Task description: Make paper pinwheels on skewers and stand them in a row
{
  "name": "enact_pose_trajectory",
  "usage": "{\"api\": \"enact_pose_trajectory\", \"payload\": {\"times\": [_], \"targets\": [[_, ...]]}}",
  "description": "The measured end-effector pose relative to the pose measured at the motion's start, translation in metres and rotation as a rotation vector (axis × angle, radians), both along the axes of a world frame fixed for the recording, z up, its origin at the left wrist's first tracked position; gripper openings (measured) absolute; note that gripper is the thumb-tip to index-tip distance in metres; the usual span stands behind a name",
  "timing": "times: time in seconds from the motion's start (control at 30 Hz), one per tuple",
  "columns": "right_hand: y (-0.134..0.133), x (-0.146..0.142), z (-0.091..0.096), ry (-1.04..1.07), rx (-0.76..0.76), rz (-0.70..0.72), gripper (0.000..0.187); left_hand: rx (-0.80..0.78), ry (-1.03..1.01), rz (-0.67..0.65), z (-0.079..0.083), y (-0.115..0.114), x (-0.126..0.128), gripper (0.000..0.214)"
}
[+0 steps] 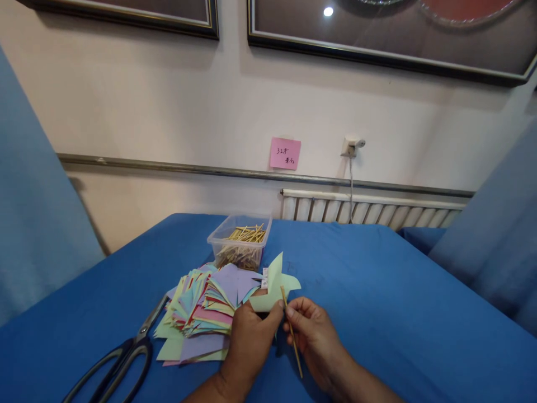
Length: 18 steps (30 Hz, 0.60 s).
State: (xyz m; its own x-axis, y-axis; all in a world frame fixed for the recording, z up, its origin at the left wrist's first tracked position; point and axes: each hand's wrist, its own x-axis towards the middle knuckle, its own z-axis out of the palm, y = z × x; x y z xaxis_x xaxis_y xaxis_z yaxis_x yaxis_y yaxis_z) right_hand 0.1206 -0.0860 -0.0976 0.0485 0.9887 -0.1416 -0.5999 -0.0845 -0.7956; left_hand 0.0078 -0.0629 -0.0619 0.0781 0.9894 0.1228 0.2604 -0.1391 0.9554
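A pale green paper pinwheel [274, 282] is pinched in my left hand [251, 338], its thumb pressed near the lower middle of the paper. My right hand [312, 333] grips a thin wooden stick [295, 350] between thumb and fingers. The stick's upper end lies against the pinwheel, and its lower end points down toward the table. Just left of my left hand is a thick pile of coloured paper pieces [205, 313], cut and loosely stacked. Whether the stick is fastened to the paper cannot be made out.
Behind the pile stands a clear plastic box [218, 242] full of wooden sticks [247, 234]. Large dark-handled scissors [138, 342] lie at the left. A blue cloth covers the table [377, 291]. Beyond it are a white radiator [369, 210], a rail and a wall socket [350, 147].
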Motion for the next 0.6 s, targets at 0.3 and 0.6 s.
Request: {"api": "enact_pose_trajectory", "payload": {"times": [0.3,0.6], "targets": [[0.003,-0.002,-0.003,-0.009,0.107,-0.080,0.026,0.119,0.006,-0.153,-0.001,-0.001,-0.002,0.023],[0.007,0.004,0.008,0.223,0.101,-0.086,0.023,0.058,-0.215,-0.088,-0.002,0.002,-0.011,0.037]]}}
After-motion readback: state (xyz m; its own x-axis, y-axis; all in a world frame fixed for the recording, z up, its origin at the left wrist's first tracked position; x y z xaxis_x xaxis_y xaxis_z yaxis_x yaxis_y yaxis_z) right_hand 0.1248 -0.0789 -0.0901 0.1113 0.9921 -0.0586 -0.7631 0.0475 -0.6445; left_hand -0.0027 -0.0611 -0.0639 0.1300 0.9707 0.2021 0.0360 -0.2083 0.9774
